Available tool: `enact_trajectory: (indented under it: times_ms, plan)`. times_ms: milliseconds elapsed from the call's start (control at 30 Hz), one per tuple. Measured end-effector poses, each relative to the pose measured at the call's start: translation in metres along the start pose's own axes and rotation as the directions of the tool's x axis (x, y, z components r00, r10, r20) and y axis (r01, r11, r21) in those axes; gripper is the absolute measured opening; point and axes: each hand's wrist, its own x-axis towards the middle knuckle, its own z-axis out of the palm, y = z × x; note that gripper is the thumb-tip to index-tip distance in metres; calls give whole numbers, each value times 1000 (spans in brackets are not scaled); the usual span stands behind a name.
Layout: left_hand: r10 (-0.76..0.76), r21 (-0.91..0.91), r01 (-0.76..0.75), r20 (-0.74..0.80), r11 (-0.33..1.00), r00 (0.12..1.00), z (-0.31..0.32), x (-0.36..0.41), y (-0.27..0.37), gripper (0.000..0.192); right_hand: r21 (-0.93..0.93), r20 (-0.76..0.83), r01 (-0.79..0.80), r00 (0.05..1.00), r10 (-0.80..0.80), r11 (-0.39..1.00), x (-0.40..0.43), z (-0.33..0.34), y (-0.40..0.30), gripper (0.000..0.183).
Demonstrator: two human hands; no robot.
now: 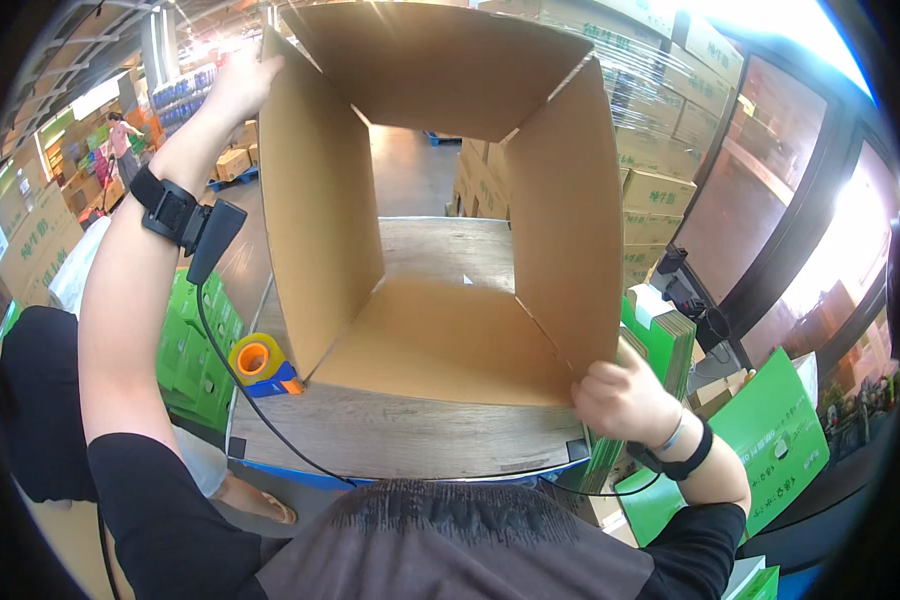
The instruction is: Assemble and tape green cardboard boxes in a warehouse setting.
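Observation:
A brown corrugated cardboard box (pixel 450 345) is spread into a square sleeve, and I look straight through it to the table and floor beyond. My left hand (pixel 244 84) grips its upper left edge. At the lower right corner, my right hand (pixel 621 394) has its fingers closed on the cardboard. The box is tilted over a wood-grain table (pixel 420 435); how much it rests on the tabletop I cannot tell. Left of the box sits a blue tape dispenser (pixel 274 384) carrying a roll of yellowish tape (pixel 276 349) with an orange core.
Green cartons (pixel 195 352) are stacked left of the table. Flattened green cartons (pixel 671 337) stand at its right, with a green sheet (pixel 765 442) leaning nearby. Film-wrapped cartons (pixel 660 150) rise behind. A person in dark clothing (pixel 49 405) is close at left; another person (pixel 122 142) stands farther off.

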Motion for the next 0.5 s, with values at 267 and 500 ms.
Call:
enact_trajectory:
  times_ms: [267, 500]
  plan:
    - [13, -283, 52, 223, 958, 975, -10, 3, 34, 23, -29, -526, -214, 834, 167, 976, 14, -78, 63, 30]
    - [-190, -663, 368, 327, 652, 926, 21, -35, 3, 38, 457, -485, -304, 702, 521, 836, 50, -84, 106, 16]
